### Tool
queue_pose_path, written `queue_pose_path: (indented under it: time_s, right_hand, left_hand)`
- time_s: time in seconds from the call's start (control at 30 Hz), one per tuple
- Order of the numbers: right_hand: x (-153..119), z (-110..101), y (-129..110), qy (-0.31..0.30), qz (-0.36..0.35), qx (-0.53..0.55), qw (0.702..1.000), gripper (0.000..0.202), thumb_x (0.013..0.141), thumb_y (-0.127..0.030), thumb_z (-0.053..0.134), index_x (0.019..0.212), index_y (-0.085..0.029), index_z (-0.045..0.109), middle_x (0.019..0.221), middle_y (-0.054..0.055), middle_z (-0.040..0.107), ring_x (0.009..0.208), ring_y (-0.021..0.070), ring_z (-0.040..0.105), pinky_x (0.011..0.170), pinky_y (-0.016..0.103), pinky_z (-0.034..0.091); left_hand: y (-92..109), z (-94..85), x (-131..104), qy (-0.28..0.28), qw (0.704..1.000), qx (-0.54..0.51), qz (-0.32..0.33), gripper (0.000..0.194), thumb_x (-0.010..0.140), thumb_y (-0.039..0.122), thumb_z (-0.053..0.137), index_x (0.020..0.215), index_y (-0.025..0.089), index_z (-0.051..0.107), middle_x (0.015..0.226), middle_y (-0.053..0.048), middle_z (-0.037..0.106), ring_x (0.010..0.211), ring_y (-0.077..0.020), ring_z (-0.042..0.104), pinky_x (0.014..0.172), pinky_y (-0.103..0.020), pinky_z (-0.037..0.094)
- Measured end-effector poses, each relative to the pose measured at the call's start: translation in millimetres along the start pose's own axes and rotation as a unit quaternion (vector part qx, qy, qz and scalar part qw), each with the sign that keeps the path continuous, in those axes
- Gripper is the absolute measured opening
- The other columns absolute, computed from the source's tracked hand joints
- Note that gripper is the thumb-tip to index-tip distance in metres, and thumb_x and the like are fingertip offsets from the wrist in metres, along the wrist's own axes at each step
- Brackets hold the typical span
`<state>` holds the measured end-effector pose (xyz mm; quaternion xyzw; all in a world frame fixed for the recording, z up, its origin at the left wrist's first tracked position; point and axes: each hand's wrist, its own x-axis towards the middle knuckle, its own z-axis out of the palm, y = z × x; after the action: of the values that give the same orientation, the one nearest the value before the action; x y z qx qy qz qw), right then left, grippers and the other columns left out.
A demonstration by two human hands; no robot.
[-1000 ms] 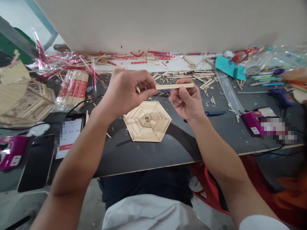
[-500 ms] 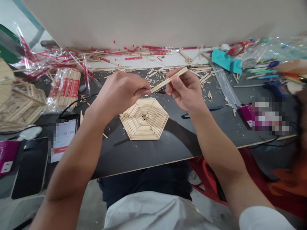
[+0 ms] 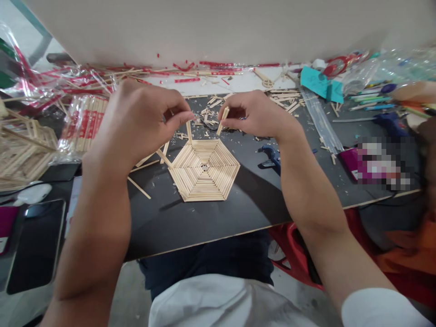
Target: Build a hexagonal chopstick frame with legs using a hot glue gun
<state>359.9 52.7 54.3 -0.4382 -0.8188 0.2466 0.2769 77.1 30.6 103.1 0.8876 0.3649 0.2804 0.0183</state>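
A hexagonal panel of wooden sticks (image 3: 218, 188), laid in rings around a small hole, lies flat on the dark table. My left hand (image 3: 146, 113) is above its upper left, thumb and forefinger pinching the top of a thin wooden stick (image 3: 189, 131) whose lower end meets the panel's upper left corner. To the right, my right hand (image 3: 257, 113) pinches short wooden stick pieces (image 3: 223, 121) above the table, apart from the panel; I cannot tell how many. Another wooden stick (image 3: 165, 159) slants up from the panel's left corner. My left hand's other fingers are curled.
Loose sticks (image 3: 139, 187) lie left of the panel. A dark blue tool (image 3: 270, 156) is partly hidden by my right forearm. Wrapped chopsticks (image 3: 85, 122), a stick structure (image 3: 27, 154) and a phone (image 3: 37, 245) are at left. Stick scraps (image 3: 288, 97) and a teal paper (image 3: 320, 84) lie behind.
My hands have moved apart from the long sticks held between them. My left hand shifted left, now on an upright stick; my right moved left with short pieces. Sticks show at the panel's left side.
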Motion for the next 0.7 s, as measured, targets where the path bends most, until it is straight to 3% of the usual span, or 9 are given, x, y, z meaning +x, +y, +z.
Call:
queue_pose_path:
  time_s: [0.17,0.37,0.7]
  right_hand:
    - [6,4,10,-0.049,0.005,0.01,0.999,0.02,0.078,-0.043,0.088,0.08,-0.028,0.075,0.076,-0.001,0.075,0.069,0.0188,0.065,0.065,0.035,0.054]
    - [1,-1,2,-0.095,0.042,-0.049,0.993,0.024,0.087,-0.049,0.078,0.092,-0.026,0.076,0.083,0.003,0.077,0.081,0.0226,0.07,0.071,0.035,0.055]
    - [1,-2,-2,-0.117,0.057,-0.051,0.99,0.008,0.088,-0.033,0.075,0.089,-0.026,0.076,0.092,0.004,0.079,0.083,0.0225,0.072,0.076,0.036,0.055]
  left_hand:
    - [-5,-7.1,-4,0.013,0.999,0.028,-0.017,0.018,0.095,0.034,0.074,0.096,0.019,0.083,0.076,-0.002,0.074,0.073,-0.0157,0.065,0.078,-0.033,0.047]
    - [-5,-10.4,-5,0.004,0.997,0.056,-0.054,0.041,0.099,0.052,0.059,0.098,0.017,0.082,0.076,0.005,0.068,0.079,-0.0099,0.063,0.101,-0.034,0.046]
    - [-9,-7.0,-5,-0.003,0.998,0.063,-0.032,0.038,0.099,0.049,0.063,0.094,0.016,0.082,0.069,0.005,0.064,0.067,-0.0069,0.055,0.09,-0.034,0.044]
